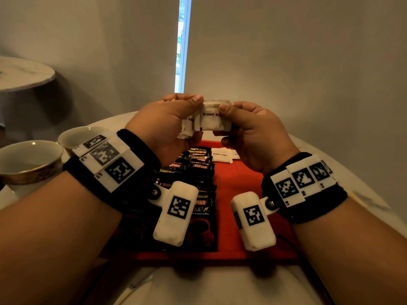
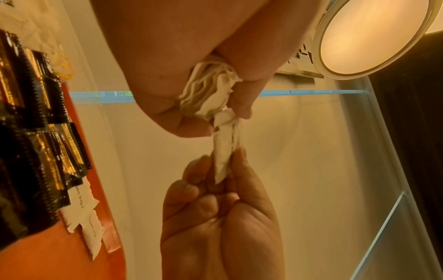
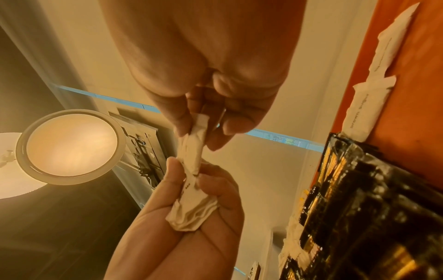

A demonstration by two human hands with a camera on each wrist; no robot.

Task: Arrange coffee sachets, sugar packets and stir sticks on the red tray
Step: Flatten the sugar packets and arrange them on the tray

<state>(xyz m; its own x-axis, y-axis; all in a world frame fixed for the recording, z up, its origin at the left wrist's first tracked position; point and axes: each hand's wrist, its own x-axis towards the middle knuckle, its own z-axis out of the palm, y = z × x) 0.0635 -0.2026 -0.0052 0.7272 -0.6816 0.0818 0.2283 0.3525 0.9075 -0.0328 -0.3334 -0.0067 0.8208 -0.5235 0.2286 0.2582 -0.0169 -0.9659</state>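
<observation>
White round table (image 1: pixel 330 150) carries the red tray (image 1: pixel 237 186), w/ coffee sachets (image 1: pixel 193 172) shingled down its 9 o'clock side so labels show. Left hand (image 1: pixel 171 124) grips the sugar packets (image 1: pixel 187 126) as a stack above the tray's 12 o'clock edge, held up prob. so the right hand (image 1: pixel 248 133) can pinch one packet (image 1: pixel 212 116) off; two more (image 1: pixel 222 156) lie at 12 o'clock.

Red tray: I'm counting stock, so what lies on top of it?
On the red plastic tray: overlapping black coffee sachets and two white brown-sugar packets. Wrists hide part.

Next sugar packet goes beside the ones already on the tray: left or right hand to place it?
Right, probably. The right hand pinches the single outer sugar packet, while the left hand grips the remaining bunch. The laid packets lie on the red tray under the right hand.
</observation>
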